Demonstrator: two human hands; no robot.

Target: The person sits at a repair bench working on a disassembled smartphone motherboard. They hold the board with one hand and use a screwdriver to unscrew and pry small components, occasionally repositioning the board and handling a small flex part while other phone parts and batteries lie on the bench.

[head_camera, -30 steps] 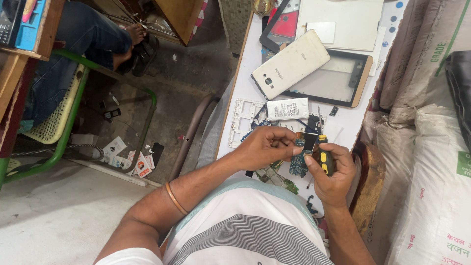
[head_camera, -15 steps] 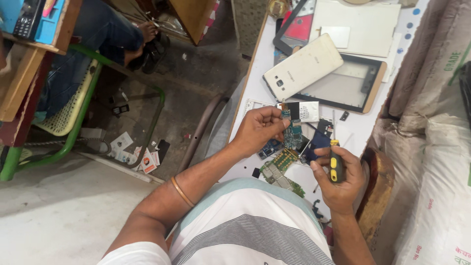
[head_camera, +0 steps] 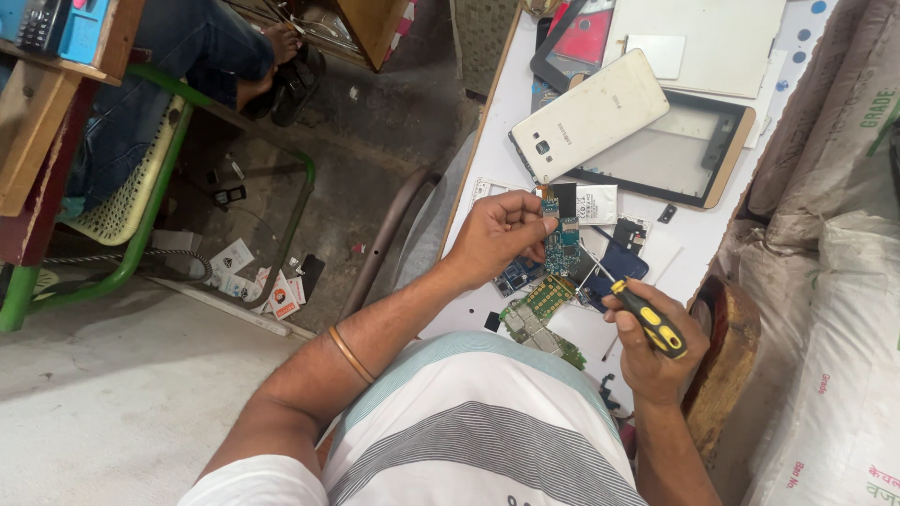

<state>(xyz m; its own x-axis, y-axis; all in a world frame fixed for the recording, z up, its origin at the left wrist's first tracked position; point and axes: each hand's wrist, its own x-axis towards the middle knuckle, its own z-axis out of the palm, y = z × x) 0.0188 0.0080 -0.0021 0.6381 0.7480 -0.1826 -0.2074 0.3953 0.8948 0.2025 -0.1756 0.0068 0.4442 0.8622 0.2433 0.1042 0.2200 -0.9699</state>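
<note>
1. So, the left hand (head_camera: 497, 239) is pinching a small blue-green circuit board (head_camera: 562, 242) between fingertips and thumb, holding it up just above the white bench (head_camera: 487, 178).
2. The right hand (head_camera: 647, 351) is wrapped around a yellow-and-black screwdriver (head_camera: 647, 319), whose thin shaft points up-left toward the board.
3. That board looks very light and stiff, but probably fragile. It's thin, with tiny parts on its face, so it likely won't take bending or a hard squeeze.
4. The edges seem the safest place to hold it, which is roughly how the hand has it now.
5. A second green circuit board (head_camera: 539, 319) lies flat on the bench just below, near the person's striped shirt.
6. Farther up the bench sit a white phone (head_camera: 591, 112), face down, and a dark screen frame (head_camera: 675, 155), partly overlapping.
</note>
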